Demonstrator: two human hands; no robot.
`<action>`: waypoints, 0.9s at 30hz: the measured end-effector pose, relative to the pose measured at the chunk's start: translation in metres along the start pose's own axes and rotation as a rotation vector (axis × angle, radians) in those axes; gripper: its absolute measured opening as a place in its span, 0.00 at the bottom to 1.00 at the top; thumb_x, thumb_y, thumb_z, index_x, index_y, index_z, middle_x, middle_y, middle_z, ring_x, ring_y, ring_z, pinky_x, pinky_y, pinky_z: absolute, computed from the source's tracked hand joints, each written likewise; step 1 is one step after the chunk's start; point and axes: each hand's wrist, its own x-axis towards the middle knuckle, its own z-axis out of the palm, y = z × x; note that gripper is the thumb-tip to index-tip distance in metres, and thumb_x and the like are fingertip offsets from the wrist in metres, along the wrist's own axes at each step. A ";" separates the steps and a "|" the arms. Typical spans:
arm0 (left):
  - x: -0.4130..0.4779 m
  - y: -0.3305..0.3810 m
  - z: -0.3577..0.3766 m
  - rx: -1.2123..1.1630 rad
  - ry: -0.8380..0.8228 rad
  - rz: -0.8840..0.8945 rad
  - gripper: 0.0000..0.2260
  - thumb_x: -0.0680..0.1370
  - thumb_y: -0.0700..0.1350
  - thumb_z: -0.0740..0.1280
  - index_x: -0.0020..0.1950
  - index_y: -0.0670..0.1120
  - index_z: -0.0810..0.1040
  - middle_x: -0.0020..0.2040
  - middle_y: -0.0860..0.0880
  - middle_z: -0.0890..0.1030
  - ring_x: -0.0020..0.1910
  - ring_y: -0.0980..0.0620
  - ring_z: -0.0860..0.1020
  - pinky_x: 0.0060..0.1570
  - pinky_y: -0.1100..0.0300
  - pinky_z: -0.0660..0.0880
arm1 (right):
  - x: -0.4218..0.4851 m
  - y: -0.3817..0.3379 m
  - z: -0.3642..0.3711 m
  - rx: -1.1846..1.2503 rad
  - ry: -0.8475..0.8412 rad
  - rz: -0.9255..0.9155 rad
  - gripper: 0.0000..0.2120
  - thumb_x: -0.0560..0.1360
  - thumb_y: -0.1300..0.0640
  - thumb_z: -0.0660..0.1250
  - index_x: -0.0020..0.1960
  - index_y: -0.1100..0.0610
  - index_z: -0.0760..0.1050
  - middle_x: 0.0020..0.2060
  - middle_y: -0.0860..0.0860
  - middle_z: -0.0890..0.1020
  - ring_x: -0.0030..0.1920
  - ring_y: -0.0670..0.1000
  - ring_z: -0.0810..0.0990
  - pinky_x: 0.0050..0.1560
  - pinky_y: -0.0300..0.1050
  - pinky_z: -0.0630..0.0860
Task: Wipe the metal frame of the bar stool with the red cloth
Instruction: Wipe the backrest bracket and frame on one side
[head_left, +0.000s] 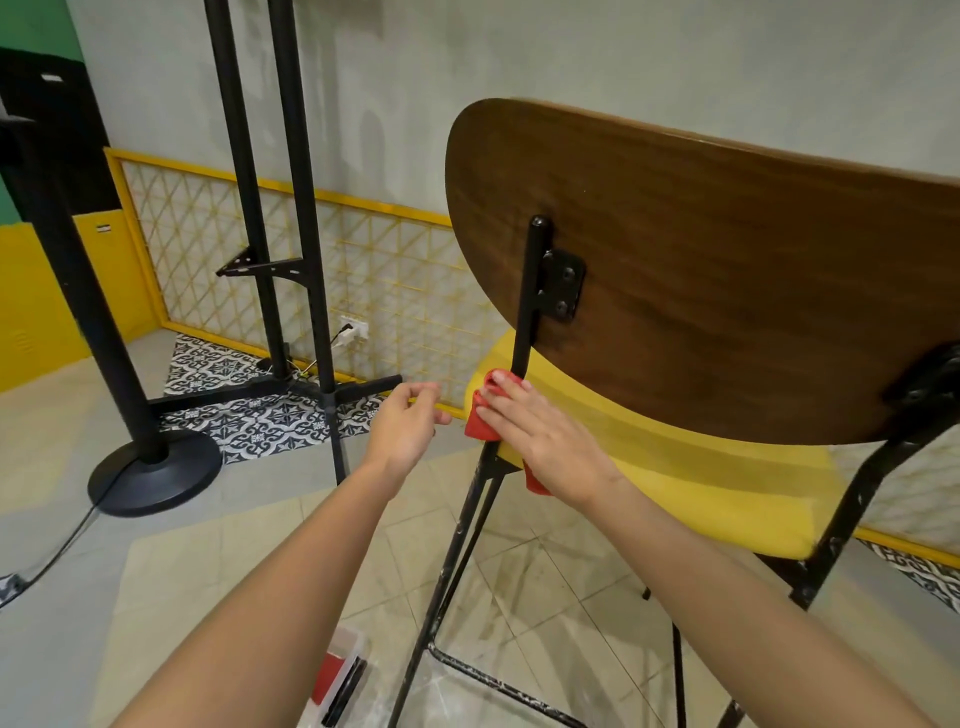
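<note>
Pale floor tiles (519, 597) spread under the bar stool (727, 286). Close by, the right hand (540, 441) has its grip round the red cloth (480, 422), wrapped on the black metal frame (527, 301) beside the yellow seat (675, 483). That post runs up and down, leaning a bit. The left hand (405, 431) hovers just beside it, grip released, holding nothing. Far back, a yellow grid (208, 228) lines the wall.

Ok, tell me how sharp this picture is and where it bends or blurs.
Head view: even indoor light; the wide lens leans the black poles and stretches the edges; left hand slightly blurred; right hand on the red cloth sharp.
</note>
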 end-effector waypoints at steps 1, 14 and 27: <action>0.001 0.000 0.000 0.003 0.006 -0.002 0.13 0.81 0.52 0.58 0.59 0.46 0.75 0.41 0.50 0.82 0.39 0.54 0.75 0.38 0.59 0.68 | 0.000 0.000 0.000 0.005 -0.001 0.027 0.38 0.56 0.69 0.80 0.64 0.62 0.74 0.63 0.57 0.76 0.67 0.57 0.72 0.69 0.50 0.60; -0.008 -0.005 0.015 0.023 -0.026 -0.013 0.13 0.81 0.51 0.58 0.61 0.46 0.74 0.41 0.52 0.80 0.48 0.51 0.76 0.58 0.51 0.72 | 0.003 0.000 0.000 -0.012 -0.026 -0.162 0.28 0.57 0.66 0.80 0.57 0.61 0.80 0.56 0.55 0.82 0.62 0.54 0.77 0.66 0.47 0.63; -0.015 -0.031 0.014 0.056 -0.037 -0.073 0.13 0.81 0.52 0.58 0.60 0.47 0.74 0.42 0.53 0.80 0.50 0.50 0.76 0.56 0.52 0.71 | -0.007 -0.023 0.016 0.014 -0.097 -0.076 0.31 0.55 0.64 0.82 0.57 0.60 0.80 0.57 0.54 0.81 0.63 0.53 0.77 0.66 0.48 0.63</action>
